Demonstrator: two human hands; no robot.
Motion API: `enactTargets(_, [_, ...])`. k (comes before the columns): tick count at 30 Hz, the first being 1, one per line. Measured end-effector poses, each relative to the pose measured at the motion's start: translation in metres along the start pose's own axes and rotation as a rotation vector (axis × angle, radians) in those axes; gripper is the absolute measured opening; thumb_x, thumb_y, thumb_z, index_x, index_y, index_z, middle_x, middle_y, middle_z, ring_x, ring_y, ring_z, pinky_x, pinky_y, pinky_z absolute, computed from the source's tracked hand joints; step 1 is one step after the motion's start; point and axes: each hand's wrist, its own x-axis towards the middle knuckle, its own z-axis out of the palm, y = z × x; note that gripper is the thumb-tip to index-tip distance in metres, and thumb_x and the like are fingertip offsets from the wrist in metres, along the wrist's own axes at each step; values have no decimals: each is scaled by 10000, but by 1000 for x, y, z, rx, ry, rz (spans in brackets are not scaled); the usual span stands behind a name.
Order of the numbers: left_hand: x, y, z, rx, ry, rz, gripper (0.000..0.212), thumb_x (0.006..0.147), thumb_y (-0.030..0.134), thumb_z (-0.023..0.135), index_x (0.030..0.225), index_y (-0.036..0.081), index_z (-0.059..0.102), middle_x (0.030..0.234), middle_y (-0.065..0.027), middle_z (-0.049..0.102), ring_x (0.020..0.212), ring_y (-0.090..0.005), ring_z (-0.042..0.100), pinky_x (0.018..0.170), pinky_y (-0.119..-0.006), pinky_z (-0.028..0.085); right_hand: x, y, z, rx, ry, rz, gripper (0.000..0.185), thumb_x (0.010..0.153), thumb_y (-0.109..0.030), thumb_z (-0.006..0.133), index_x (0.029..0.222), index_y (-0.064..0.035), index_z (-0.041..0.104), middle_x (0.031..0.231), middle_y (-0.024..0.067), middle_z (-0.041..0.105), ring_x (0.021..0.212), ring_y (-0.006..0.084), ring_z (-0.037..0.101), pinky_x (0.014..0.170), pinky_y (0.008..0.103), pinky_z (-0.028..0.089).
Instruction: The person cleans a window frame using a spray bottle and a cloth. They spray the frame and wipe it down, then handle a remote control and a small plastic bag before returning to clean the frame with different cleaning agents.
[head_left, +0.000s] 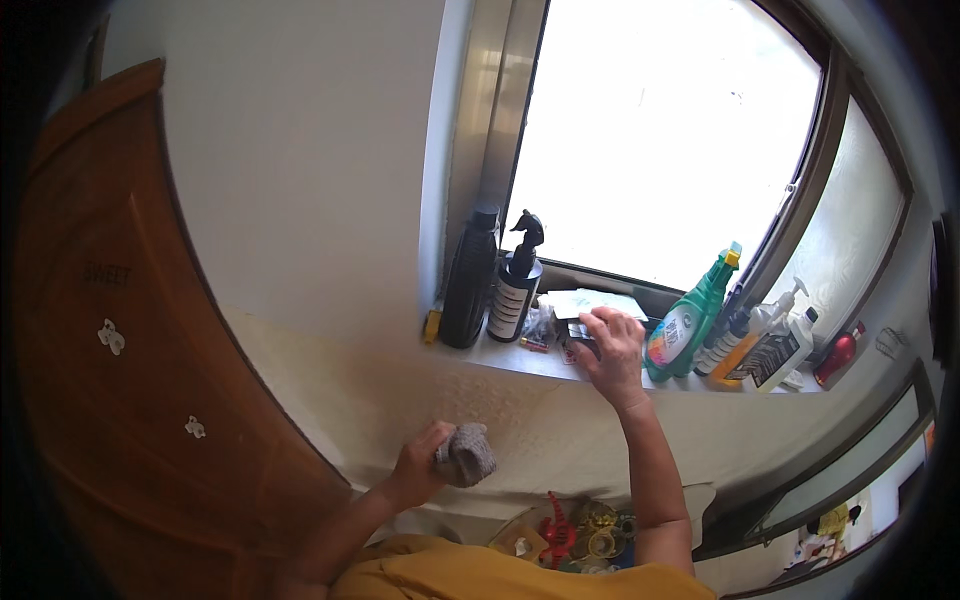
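My left hand (417, 466) holds a bunched grey cloth (471, 454) in front of the stained wall below the window. My right hand (616, 351) is at the windowsill (491, 355), fingers over the top and thumb at the front of a small stack of papers (592, 303). What lies under that palm is partly hidden. Left of the stack are a clear plastic bag (538, 324) and small batteries (534, 344). Just right of the hand stands a green spray bottle (684, 330) with a yellow and white trigger.
A black bottle (471, 285) and a black spray bottle (516, 296) stand at the sill's left. Farther right are a pump bottle (750, 337), a white-labelled bottle (780, 352) and a red bottle (838, 355). A brown wooden panel (142, 337) rises at left. Toys (559, 531) lie below.
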Motion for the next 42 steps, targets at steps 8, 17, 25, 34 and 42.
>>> enactTargets(8, [37, 28, 3, 129, -168, 48, 435, 711, 141, 773, 1079, 49, 561, 1304, -145, 480, 1074, -358, 597, 800, -398, 544, 30, 10, 6, -126, 9, 645, 458, 909, -387, 596, 1239, -71, 570, 1272, 197, 496, 1157, 373, 497, 965, 484, 405])
enactTargets(17, [155, 35, 55, 308, -83, 219, 417, 715, 214, 781, 1026, 66, 545, 1452, -226, 286, 1101, -414, 570, 844, -454, 527, 29, 15, 3, 70, 72, 664, 482, 864, -288, 652, 1260, -34, 545, 1228, 211, 505, 1128, 386, 511, 976, 442, 425])
enactTargets(25, [162, 26, 63, 371, -201, 221, 433, 682, 259, 792, 1006, 81, 566, 1425, -166, 374, 1053, -359, 610, 812, -426, 548, 57, -5, -10, -137, -34, 279, 490, 861, -445, 615, 1206, -98, 608, 1210, 145, 563, 1166, 298, 506, 969, 475, 396])
enactTargets(34, [165, 3, 66, 270, -94, 260, 390, 674, 191, 765, 989, 63, 574, 1271, -110, 501, 983, -310, 629, 755, -405, 548, 76, -13, -10, -110, -384, 502, 446, 843, -468, 605, 1125, -127, 659, 1182, 137, 575, 1205, 291, 494, 970, 475, 404])
enactTargets(42, [163, 5, 65, 245, -132, 207, 385, 683, 190, 763, 998, 83, 570, 1310, -93, 498, 1019, -308, 617, 795, -407, 536, 66, 3, -9, -123, -287, 755, 519, 926, -528, 479, 1148, -81, 623, 1181, 204, 540, 1140, 393, 515, 937, 529, 433])
